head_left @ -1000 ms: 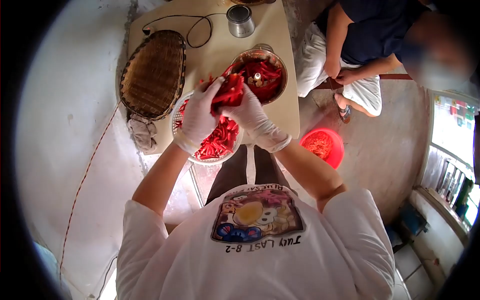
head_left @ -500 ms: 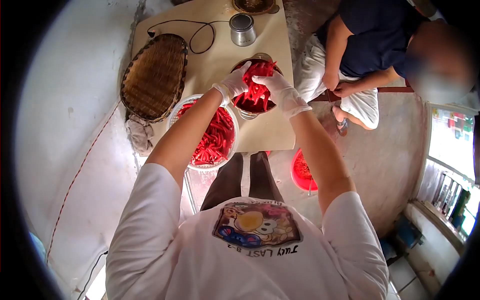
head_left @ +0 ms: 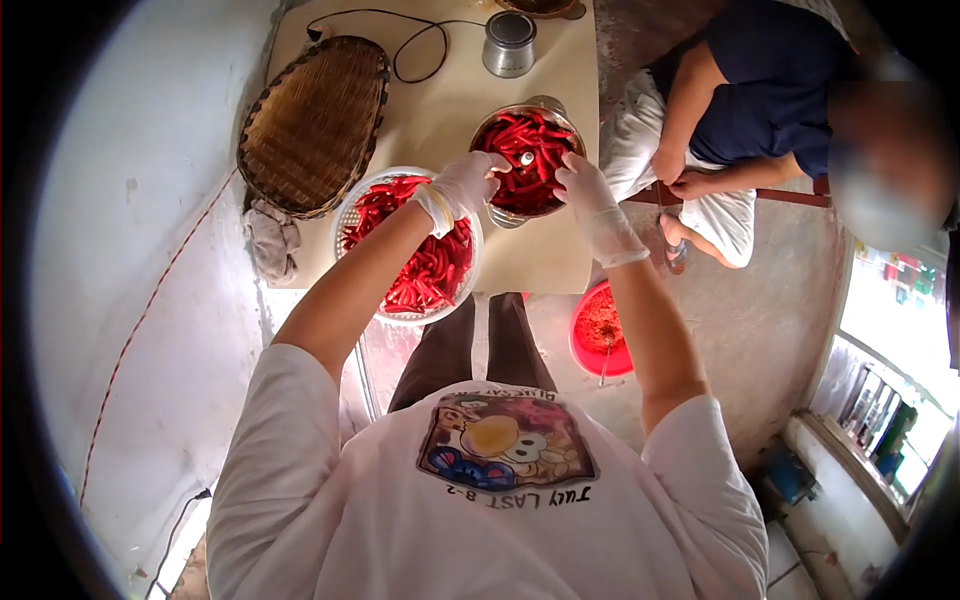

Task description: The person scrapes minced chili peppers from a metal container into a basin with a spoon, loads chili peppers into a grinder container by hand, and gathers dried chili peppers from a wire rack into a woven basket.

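Note:
Red chili peppers [head_left: 540, 135] fill a round steel pot [head_left: 508, 218] with side handles, and a small pale post [head_left: 527, 158] rises from their middle. At the pot's left rim is my left hand [head_left: 465, 187], in a thin white glove, its fingers slightly bent and apart with nothing visible in them. My right hand [head_left: 595, 200], gloved too, is at the right rim with loosely bent fingers and no pepper showing between them. Below my left wrist stands a white perforated basket [head_left: 470, 285] holding many more red chilies [head_left: 430, 265], partly hidden by my forearm.
A woven basket tray [head_left: 315, 125] lies at the table's left. Behind the pot stands a silver cylinder with a dark top [head_left: 510, 45] and a black cord [head_left: 420, 50]. A red basin [head_left: 620, 362] of chopped red stuff is on the floor. Another person [head_left: 760, 100] sits at right.
My hands have let go of a bunch of red chilies, which now lie in the pot. They have parted to either side of it, uncovering the pale post.

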`<state>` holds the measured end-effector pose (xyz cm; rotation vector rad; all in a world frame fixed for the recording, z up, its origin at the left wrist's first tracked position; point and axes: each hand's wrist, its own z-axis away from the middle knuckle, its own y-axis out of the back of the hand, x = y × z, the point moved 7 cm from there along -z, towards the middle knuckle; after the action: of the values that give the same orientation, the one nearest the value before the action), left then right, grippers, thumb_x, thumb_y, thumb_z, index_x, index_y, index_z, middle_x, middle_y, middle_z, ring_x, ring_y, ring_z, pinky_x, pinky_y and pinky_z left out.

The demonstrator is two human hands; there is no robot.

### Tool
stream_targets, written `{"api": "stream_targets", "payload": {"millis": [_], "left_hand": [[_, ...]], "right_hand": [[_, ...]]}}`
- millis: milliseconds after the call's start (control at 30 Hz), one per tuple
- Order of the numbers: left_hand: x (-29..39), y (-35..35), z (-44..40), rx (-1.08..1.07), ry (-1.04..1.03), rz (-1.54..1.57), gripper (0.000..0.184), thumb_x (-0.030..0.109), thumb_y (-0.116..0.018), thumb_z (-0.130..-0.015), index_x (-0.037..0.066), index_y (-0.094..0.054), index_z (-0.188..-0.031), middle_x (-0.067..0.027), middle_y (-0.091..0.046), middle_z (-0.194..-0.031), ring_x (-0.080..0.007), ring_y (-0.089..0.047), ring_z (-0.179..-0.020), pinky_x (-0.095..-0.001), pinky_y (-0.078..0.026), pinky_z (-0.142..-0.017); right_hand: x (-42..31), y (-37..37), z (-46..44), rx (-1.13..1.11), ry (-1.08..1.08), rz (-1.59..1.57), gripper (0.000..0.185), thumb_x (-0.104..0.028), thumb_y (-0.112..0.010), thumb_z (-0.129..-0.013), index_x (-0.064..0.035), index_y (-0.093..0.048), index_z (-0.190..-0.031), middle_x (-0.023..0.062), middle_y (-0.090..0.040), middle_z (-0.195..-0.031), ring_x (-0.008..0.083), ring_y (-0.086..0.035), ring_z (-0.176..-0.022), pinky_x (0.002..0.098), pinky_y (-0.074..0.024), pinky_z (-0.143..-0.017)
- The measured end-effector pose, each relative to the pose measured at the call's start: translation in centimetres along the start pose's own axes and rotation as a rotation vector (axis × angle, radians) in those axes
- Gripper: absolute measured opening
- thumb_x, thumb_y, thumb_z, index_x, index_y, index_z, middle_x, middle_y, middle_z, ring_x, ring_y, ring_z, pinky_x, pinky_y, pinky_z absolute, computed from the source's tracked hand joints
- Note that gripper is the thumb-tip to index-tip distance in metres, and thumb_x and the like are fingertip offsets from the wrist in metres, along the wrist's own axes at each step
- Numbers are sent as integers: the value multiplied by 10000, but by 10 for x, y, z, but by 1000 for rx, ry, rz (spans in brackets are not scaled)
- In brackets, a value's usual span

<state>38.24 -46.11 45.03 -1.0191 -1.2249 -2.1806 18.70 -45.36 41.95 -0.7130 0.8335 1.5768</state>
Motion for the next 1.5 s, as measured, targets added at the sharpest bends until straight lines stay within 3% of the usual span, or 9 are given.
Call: {"api": "stream_targets", "payload": {"millis": [67,200,300,433,467,600,800,967,1500], "left_hand": [[22,15,23,54,-93,-51,269,-3,-565,-842,23,-626,-1102,-153,-666,-1012,-234,-641,-902,-313,-496,-811],[-24,45,75,202,12,65,250,82,-578,-823,47,-644,-1062,-202,-655,-1029,-318,-632,-976,-374,-494,-860],[-85,65,127,288,137,66,237,94,-575,-834,27,-643,-1051,-199,-660,-1024,-303,-642,-968,-364,-497,-859],[-97,65,182,129,211,-114,583,177,-684,-797,55,-470,-1326,-239,-509,-1303,-343,-497,-1214,-384,-384,-1042],[-116,49,190,14,211,-201,872,257,-757,-735,105,-288,-1453,-268,-320,-1444,-367,-313,-1353,-413,-266,-1124],[-122,17,203,-113,195,-546,1212,334,-831,-564,241,-78,-1509,-274,-57,-1523,-466,-97,-1399,-528,-152,-1135],[-117,18,190,-44,212,-738,1188,384,-822,-579,283,-82,-1502,-213,-116,-1533,-453,-185,-1384,-660,-286,-1009],[-122,25,183,-65,160,-795,1141,463,-797,-557,277,-170,-1491,-221,-271,-1460,-468,-355,-1277,-569,-416,-944],[-132,28,163,-178,161,-728,1089,438,-782,-586,270,-187,-1482,-300,-311,-1413,-491,-372,-1258,-498,-471,-939]], "right_hand": [[25,-1,-11,59,204,298,393,-139,-545,-851,23,-551,-1210,202,-630,-1109,286,-625,-1024,335,-489,-881],[-25,-42,69,-123,379,299,359,-148,-540,-844,12,-583,-1162,203,-623,-1127,328,-621,-1034,343,-497,-865],[-14,-104,121,-369,589,699,509,-159,-580,-804,-8,-483,-1280,219,-565,-1190,337,-560,-1108,406,-439,-973],[21,-176,157,-433,781,897,825,-218,-661,-766,-84,-233,-1459,268,-285,-1426,435,-294,-1329,471,-317,-1079],[26,-188,158,-424,791,978,840,-245,-663,-770,-111,-219,-1470,253,-265,-1449,432,-263,-1347,507,-308,-1070],[39,-221,149,-445,682,1242,873,-348,-668,-768,-198,-200,-1489,195,-200,-1514,424,-195,-1385,620,-287,-1018],[48,-238,128,-467,656,1309,953,-404,-708,-708,-241,-190,-1491,152,-219,-1517,405,-219,-1379,611,-315,-997],[37,-236,122,-395,709,1173,983,-375,-749,-644,-234,-240,-1472,189,-297,-1453,422,-296,-1315,570,-385,-958],[43,-227,110,-409,653,905,1001,-325,-726,-642,-182,-205,-1484,216,-277,-1465,408,-249,-1360,557,-315,-1041]]}}
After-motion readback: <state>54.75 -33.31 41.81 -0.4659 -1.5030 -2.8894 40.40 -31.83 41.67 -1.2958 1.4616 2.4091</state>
